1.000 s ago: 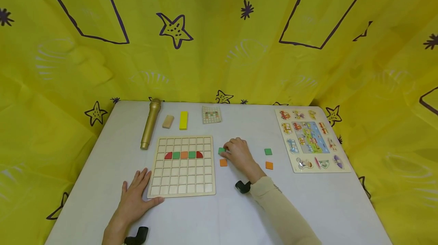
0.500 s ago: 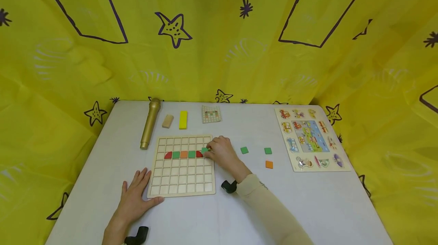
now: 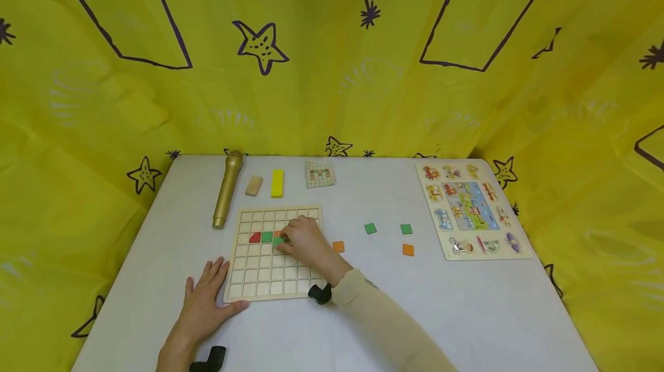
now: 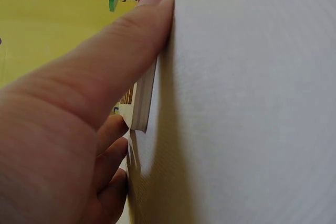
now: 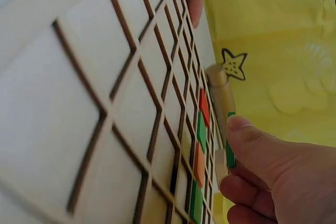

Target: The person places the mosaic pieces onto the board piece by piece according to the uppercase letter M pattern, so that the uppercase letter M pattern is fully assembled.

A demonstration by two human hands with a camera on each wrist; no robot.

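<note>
My right hand (image 3: 308,245) pinches a green square tile (image 5: 230,150) between thumb and fingers, held above the wooden grid board (image 3: 251,289). Under it runs a row of tiles set in the grid: a red quarter-round tile (image 3: 255,237), a green square (image 3: 267,237), an orange square (image 5: 199,165) and another green square (image 5: 196,203). The row's right end is hidden by the hand. My left hand (image 3: 199,305) lies with spread fingers at the board's lower left corner, its thumb (image 4: 105,51) along the front edge and the fingertips by the left edge.
Right of the board lie loose green tiles (image 3: 370,228) and orange tiles (image 3: 408,250). Behind it are a gold microphone (image 3: 226,190), a wooden block (image 3: 253,186), a yellow block (image 3: 278,183) and a pattern card (image 3: 320,175). A picture puzzle board (image 3: 473,213) lies far right.
My right hand has picked up a green tile from right of the board and carried it left over the row. A green tile now shows farther right. The left hand stays put.
</note>
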